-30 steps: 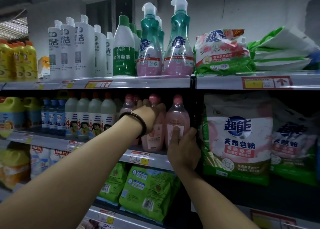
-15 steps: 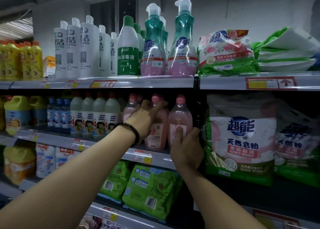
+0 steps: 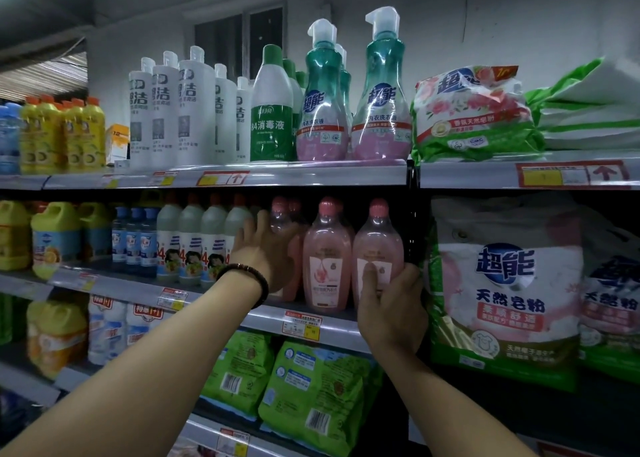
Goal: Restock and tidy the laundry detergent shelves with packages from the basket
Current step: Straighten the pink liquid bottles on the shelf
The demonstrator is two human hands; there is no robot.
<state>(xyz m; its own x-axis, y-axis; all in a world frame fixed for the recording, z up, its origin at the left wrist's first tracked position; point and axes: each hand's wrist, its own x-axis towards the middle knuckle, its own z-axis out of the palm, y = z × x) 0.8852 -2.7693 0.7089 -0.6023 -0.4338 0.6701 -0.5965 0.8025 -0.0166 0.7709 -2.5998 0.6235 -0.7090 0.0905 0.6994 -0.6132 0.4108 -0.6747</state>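
Note:
Three pink detergent bottles stand in a row at the right end of the middle shelf (image 3: pixel 332 326). My left hand (image 3: pixel 263 252), a bead bracelet at its wrist, wraps round the left pink bottle (image 3: pixel 281 214), fingers up along its left side. The middle pink bottle (image 3: pixel 323 248) stands free between my hands. My right hand (image 3: pixel 391 311) grips the lower part of the right pink bottle (image 3: pixel 379 235), thumb pressed on its label. The basket is out of view.
Large washing powder bags (image 3: pixel 509 283) fill the bay right of a dark upright post. White bottles with orange caps (image 3: pixel 190 245) stand left of the pink ones. Green pump bottles (image 3: pixel 381 93) are on the top shelf, green bags (image 3: pixel 311 394) on the shelf below.
My left hand has left the middle pink bottle and moved left onto the left one. My right hand stays on the right bottle. The camera has shifted slightly.

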